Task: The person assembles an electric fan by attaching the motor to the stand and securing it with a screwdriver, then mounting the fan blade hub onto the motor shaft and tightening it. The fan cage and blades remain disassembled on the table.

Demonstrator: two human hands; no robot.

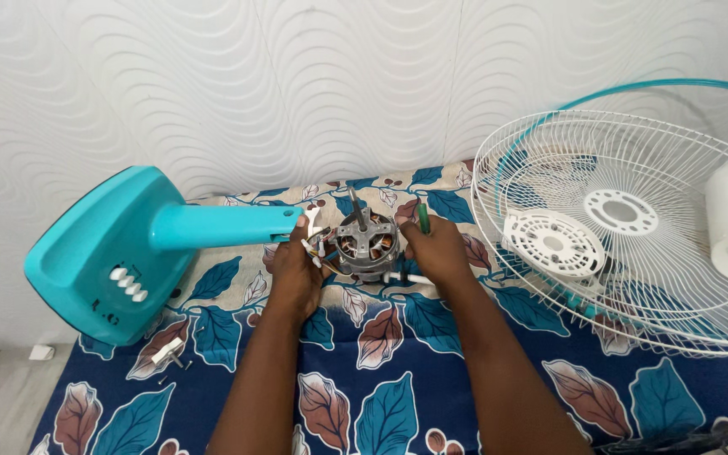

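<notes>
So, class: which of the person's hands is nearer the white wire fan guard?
The right hand, on the fan motor's right side, sits just beside the white wire fan guard. The left hand is on the motor's far side, near the teal fan base.

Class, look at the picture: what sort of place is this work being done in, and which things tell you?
Probably a home room used for a repair, not a workshop. A floral blue cloth covers the surface, the wall has wavy white panelling, and fan parts lie about: a motor between both hands and a wire fan guard.
</notes>
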